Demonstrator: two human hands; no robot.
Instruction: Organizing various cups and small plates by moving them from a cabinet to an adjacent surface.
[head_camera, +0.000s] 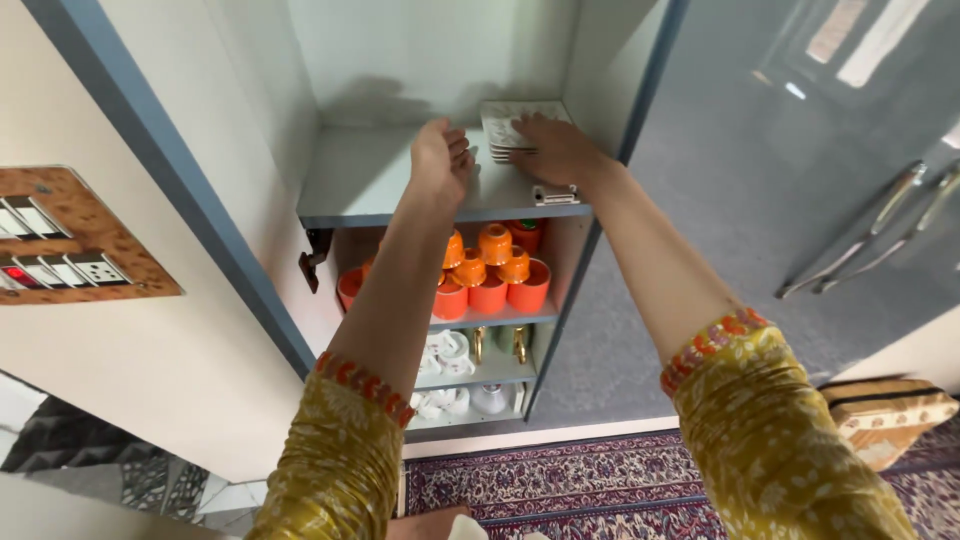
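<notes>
Both my arms reach into an open cupboard, onto its top shelf (365, 180). My right hand (555, 150) lies flat on a stack of white square plates (510, 120) at the shelf's back right corner, fingers spread over it. My left hand (440, 160) hovers just left of the stack, fingers loosely curled, holding nothing. The rest of the top shelf is bare grey board.
The shelf below holds several orange cups (490, 275), stacked. White cups (445, 350) fill the two lower shelves. The grey cupboard door (800, 200) with metal handles stands open at right. A switch panel (60, 250) is on the left wall. A patterned rug (580, 490) covers the floor.
</notes>
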